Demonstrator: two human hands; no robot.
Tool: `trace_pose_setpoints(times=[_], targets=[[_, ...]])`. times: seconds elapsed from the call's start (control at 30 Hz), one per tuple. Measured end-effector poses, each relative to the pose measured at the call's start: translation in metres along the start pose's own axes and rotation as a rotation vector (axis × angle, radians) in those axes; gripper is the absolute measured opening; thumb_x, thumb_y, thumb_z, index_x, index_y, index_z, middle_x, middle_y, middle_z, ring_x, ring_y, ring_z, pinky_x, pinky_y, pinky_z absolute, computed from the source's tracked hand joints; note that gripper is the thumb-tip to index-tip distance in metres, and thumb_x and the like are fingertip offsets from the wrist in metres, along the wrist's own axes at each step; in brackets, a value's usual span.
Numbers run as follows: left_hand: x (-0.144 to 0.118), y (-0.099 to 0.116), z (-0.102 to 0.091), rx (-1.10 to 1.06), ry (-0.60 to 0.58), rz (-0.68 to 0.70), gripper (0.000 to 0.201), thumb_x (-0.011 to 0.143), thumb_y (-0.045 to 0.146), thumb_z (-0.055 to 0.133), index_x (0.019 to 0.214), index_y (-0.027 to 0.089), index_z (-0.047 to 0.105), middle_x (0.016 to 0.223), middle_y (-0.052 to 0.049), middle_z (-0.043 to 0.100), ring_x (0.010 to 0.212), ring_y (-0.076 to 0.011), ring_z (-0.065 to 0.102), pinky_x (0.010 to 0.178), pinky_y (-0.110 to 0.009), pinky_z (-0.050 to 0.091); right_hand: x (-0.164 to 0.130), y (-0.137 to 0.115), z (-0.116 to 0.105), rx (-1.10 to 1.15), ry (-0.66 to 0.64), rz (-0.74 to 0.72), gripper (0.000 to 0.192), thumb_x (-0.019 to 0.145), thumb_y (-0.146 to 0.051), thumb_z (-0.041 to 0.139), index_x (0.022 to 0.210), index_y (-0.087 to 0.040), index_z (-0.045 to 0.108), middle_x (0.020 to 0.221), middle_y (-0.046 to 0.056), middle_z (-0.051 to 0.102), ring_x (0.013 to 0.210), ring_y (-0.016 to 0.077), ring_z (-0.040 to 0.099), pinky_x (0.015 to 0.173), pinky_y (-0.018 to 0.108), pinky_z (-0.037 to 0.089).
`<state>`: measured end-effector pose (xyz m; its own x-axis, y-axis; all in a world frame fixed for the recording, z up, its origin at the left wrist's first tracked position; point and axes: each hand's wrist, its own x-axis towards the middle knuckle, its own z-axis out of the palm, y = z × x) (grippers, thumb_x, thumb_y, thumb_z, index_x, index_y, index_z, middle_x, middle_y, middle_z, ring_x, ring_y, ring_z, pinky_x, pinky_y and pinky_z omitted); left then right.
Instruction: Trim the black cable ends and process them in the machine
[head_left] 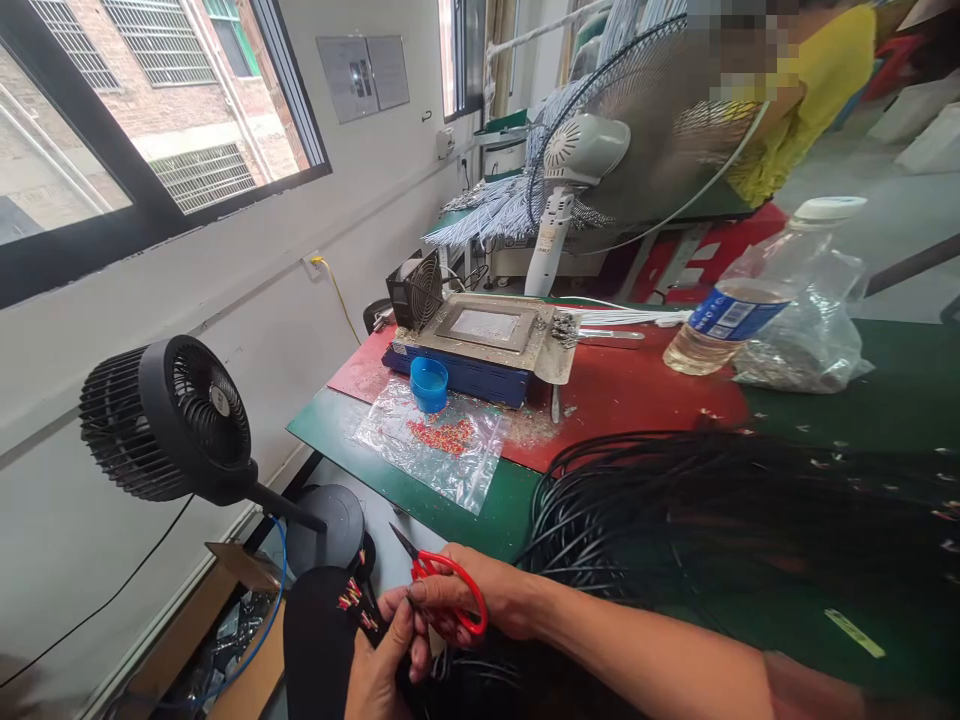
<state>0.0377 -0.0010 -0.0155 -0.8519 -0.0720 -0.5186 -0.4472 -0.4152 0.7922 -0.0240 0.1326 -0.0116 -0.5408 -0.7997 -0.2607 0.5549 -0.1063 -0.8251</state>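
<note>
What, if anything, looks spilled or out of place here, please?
Small red and yellow bits lie loose on the clear plastic bag beside the round blue plastic cup, possibly a spill. Pale grey crumbs also litter the red mat near the blue metal-topped box, so that patch looks untidy.

Narrow free tabletop (507, 515) left of black cables (592, 505), apparently a dense barrier

The red-handled scissors (466, 577) have glossy plastic loops and dark metal blades. From where I stand, the long black cables (592, 500) show smooth, sheened plastic sheathing. The flat tan metal plate (525, 322) looks rough and grimy. The clear, wrinkled bag (463, 480) is glossy plastic film; the round black fan (166, 420), matt plastic.
</note>
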Motion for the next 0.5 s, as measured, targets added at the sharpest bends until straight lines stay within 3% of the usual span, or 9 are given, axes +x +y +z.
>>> trace_pose_setpoints(times=[0.13,0.33,0.5], targets=[[-0.0001,0.0032,-0.0005,-0.158,0.003,-0.081,0.028,0.055,0.038,0.068,0.056,0.015,0.053,0.036,0.009,0.038,0.032,0.0007,0.027,0.038,-0.017,0.013,-0.0019,-0.0015,0.0020,-0.046,0.014,-0.033,0.039,0.061,-0.048,0.068,0.060,-0.010,0.056,0.040,-0.005,0.045,0.032,0.0037,0.037,0.032,0.016,0.027],[0.0004,0.0075,-0.0027,0.126,0.003,0.066,0.023,0.069,0.033,0.055,0.057,0.013,0.055,0.035,0.007,0.039,0.033,-0.0008,0.028,0.037,-0.018,0.015,-0.0019,-0.0030,0.0023,-0.036,0.047,-0.104,0.049,0.067,-0.058,0.058,0.060,-0.009,0.057,0.038,-0.005,0.043,0.031,0.0041,0.036,0.032,0.017,0.024],[0.0029,0.0009,-0.0059,0.116,-0.024,0.030,0.025,0.069,0.035,0.053,0.056,0.014,0.053,0.034,0.007,0.037,0.031,0.0000,0.024,0.037,-0.018,0.010,0.0005,0.0011,-0.0011,-0.033,0.014,-0.075,0.045,0.067,-0.054,0.060,0.060,-0.009,0.057,0.042,-0.004,0.046,0.033,0.0048,0.038,0.033,0.017,0.026]])
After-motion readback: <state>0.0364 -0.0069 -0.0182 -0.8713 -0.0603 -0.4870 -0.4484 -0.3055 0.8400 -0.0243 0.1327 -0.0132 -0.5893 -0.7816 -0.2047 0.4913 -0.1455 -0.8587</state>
